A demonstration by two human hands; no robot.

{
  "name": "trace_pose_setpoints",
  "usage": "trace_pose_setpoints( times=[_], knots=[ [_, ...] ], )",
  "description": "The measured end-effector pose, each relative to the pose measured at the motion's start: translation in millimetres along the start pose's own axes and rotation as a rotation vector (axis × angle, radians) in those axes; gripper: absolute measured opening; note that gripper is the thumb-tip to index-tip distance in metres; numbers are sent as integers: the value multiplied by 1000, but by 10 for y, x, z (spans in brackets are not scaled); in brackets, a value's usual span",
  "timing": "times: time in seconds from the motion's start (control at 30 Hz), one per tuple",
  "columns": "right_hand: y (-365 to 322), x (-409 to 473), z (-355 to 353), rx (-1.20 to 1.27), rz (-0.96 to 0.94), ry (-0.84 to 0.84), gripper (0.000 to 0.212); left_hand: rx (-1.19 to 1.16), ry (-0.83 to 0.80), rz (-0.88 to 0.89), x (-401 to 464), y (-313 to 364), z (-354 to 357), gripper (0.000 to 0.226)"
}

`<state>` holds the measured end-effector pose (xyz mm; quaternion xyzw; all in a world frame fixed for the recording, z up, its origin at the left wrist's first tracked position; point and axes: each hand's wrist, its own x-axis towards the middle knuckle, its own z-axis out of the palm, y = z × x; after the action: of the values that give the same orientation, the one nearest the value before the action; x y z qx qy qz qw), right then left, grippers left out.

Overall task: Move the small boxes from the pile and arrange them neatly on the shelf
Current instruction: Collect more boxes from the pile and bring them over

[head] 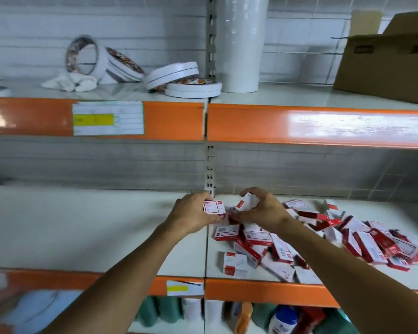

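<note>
Left hand (191,213) grip closed round small box (214,209), held above shelf (82,227) near centre seam. Right hand (263,210) grip pinching second box (246,202), tilted, just beside first at 3 o'clock. Pile of red-white boxes (323,242) scattered on shelf at 4 o'clock from hands.

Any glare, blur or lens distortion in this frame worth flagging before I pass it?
Head view: strong glare on the upper orange shelf edge; wide-angle bowing of shelf lines; the bottom shelf items are blurred; the pile of small boxes is soft toward the right; both hands are fairly sharp.
</note>
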<state>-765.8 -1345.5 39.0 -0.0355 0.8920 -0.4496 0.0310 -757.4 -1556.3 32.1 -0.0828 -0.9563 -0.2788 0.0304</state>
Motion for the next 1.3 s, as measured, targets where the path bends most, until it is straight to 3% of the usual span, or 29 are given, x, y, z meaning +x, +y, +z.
trace_pose_setpoints(
  times=[0.17, 0.33, 0.43, 0.53, 0.7, 0.83, 1.1, 1.3],
  knots=[
    [-321, 39, 485, 100, 22, -117, 60, -19, 52, -127, -267, -453, -272, 43],
    [-589, 56, 998, 224, -23, -292, 44, -45, 106, -194, -608, -919, -539, 45],
    [-746, 57, 1352, 297, -5, -368, 56, -52, 124, -248, -852, -1248, -722, 44],
    [-927, 62, 1750, 272, -64, -396, 64, -57, 150, -307, -1092, -1627, -947, 42],
    [-1349, 77, 2359, 166, -180, -439, 43, -23, 196, -365, -1449, -2186, -1342, 42],
    [-1667, 68, 2879, 109, -266, -471, 40, 53, 224, -415, -1729, -2562, -1594, 47],
    [-2222, -102, 3807, 144, -294, -518, 38, 64, 337, -536, -2436, -3248, -2028, 44],
    [-2636, -183, 4344, 194, -317, -646, 42, 52, 416, -632, -2894, -3575, -2363, 45]
  ],
)
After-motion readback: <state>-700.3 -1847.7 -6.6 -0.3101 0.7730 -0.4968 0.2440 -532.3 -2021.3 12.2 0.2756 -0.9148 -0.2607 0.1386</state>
